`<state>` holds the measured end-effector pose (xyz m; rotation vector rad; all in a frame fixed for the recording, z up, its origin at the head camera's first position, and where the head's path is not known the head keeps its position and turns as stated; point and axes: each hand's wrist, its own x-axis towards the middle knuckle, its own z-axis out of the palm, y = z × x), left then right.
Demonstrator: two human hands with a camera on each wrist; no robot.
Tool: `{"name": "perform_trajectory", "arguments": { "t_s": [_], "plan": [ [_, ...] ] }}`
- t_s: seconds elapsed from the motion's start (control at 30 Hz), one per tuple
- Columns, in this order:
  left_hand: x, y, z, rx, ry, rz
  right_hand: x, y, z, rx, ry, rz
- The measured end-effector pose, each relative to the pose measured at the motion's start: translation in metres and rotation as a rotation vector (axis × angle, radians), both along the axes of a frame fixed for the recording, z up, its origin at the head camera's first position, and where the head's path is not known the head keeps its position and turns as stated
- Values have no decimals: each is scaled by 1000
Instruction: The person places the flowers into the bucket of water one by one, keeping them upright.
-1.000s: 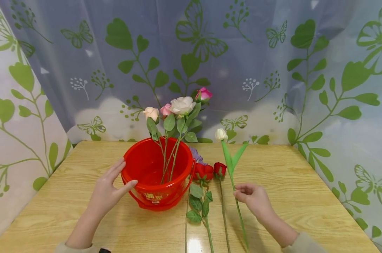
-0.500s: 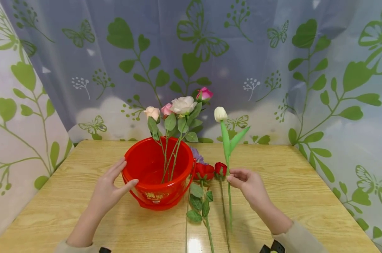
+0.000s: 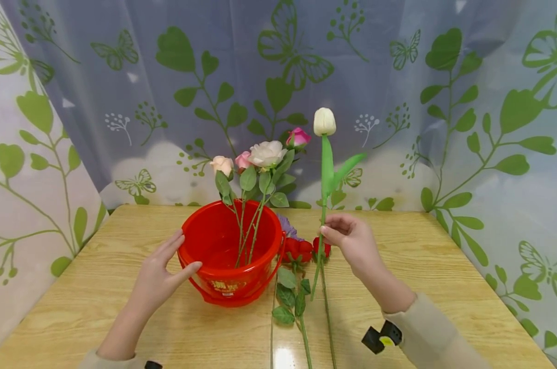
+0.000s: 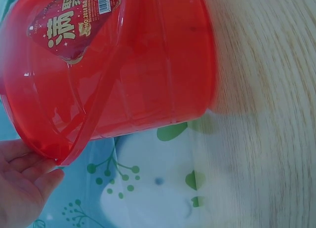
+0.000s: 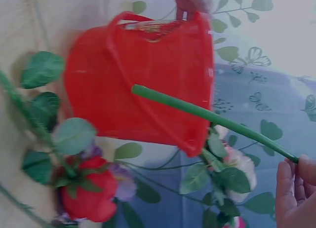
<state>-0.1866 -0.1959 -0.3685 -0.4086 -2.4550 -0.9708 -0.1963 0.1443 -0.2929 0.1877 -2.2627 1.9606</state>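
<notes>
Stem of white tulip (image 3: 326,174) is pinched btwn thumb & fingers of R hand (image 3: 354,246), right of centre in head view. Tulip is held nearly upright, bloom up against curtain (image 3: 375,66), 2 green leaves below it; bottom end of stem is seen hanging over stems & leaves on table, lower ctr. In R wrist view stem is seen slanting in front of bucket, cut end near mid-pic.

L hand (image 3: 156,277), left of ctr, is laid on rim of red bucket (image 3: 260,284), fingers fairly straight, thumb spread apart on near side.

Bucket is stood upright on table (image 3: 426,287), ctr-left of frame; its handle is hung down the front, & in L wrist view a label w/ barcode is shown, upper left. 4 flowers are propped in it, leaning right: peach rose (image 3: 221,165), pink rose (image 3: 243,160), big white flower (image 3: 266,154), hot-pink rose (image 3: 299,137).

Just right of bucket, purple flower (image 3: 287,228) (mostly hidden), big red flower (image 3: 297,250) & small red rose (image 3: 326,249) are laid on table, stems pointed to bottom edge. Rose is partly covered by tulip stem.

Black gadget (image 3: 374,341) is seen by R sleeve (image 3: 431,333), lower right. Curtain is printed w/ green leaves & butterflies, top of frame.
</notes>
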Motion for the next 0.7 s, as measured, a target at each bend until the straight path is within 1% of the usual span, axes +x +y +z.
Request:
{"name": "perform_trajectory", "arguments": {
  "t_s": [0.3,0.5,0.7],
  "plan": [
    [-1,-1,0,-4,-13,3,-13,-11,31,-77,108,40],
    [-2,-1,-1,-6,-25,-1,-15,-18,45,-138,122,74],
    [-3,-1,-1,-7,-19,0,-21,-26,58,-221,128,72]
  ]
}}
